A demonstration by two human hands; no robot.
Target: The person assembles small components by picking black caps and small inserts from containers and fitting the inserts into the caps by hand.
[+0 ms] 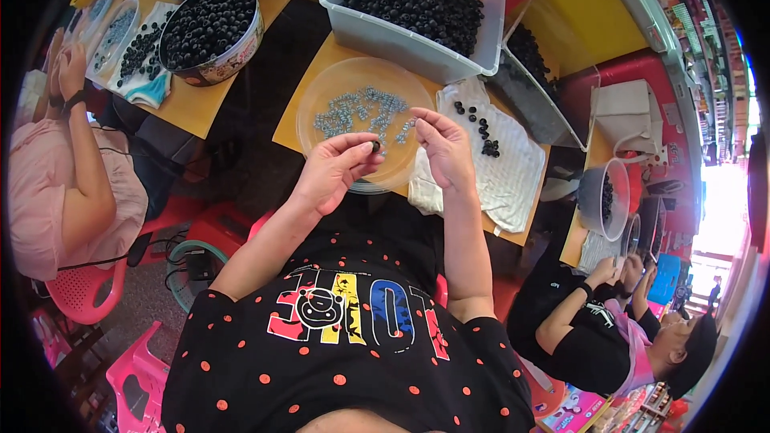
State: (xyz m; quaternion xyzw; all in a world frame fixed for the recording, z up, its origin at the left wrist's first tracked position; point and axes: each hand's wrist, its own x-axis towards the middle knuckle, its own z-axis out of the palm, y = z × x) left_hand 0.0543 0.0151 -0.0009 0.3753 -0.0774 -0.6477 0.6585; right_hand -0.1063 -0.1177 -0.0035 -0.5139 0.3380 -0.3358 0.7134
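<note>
Between the thumb and fingers of my left hand [337,167] is a small round black bead-like part [375,146]. My right hand [446,148] is pinched closed at the fingertips, beside the left hand; whatever sits there is too small to name. Both hands are over the near part of a round clear plastic tray [325,84]. Scattered in the tray lie many small silvery pieces [353,112]. To the right of the tray, a white cloth [513,172] carries several loose black round parts [484,132].
A clear bin [377,50] full of black parts stands behind the tray, with a second clear bin [537,104] tilted beside it. A round tub [212,72] of black parts is on the left table. People work at left [88,192] and right [561,321]. A pink stool [140,381] stands lower left.
</note>
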